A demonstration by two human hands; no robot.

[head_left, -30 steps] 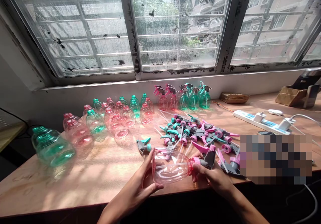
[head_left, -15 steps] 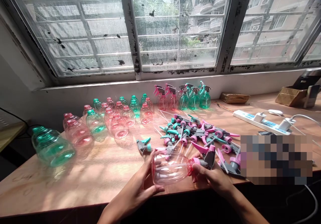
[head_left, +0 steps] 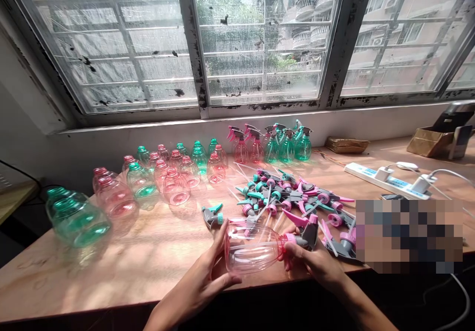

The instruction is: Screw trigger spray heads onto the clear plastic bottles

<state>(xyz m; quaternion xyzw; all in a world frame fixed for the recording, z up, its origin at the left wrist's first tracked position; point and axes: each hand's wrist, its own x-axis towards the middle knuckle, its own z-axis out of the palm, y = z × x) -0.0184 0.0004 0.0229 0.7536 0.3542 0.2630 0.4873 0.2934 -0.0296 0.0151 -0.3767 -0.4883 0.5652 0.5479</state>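
A clear pink spray bottle [head_left: 252, 252] lies sideways between my hands, its base to the left and its neck to the right. My left hand [head_left: 213, 266] is closed around the base, thumb below and fingers behind. At the neck, my right hand [head_left: 311, 257] pinches the pink collar of a grey spray head [head_left: 308, 233] with a pink trigger. The head sits on the bottle's neck, and its straw shows through the wall. Just behind the bottle is a heap of loose spray heads [head_left: 274, 192] in pink, teal and grey. A single teal-and-grey spray head [head_left: 212, 216] lies near my left fingers.
Open pink bottles [head_left: 171, 187] and green bottles [head_left: 83, 222] stand at the left. Several bottles with spray heads [head_left: 287, 148] stand by the wall. A power strip [head_left: 386, 180] with cables, a brown tray [head_left: 347, 145] and a box [head_left: 428, 143] lie right. The table's front edge [head_left: 122, 308] is close.
Almost nothing differs. The bottle stays between both hands, with only a very slight shift of the left fingers at its base.
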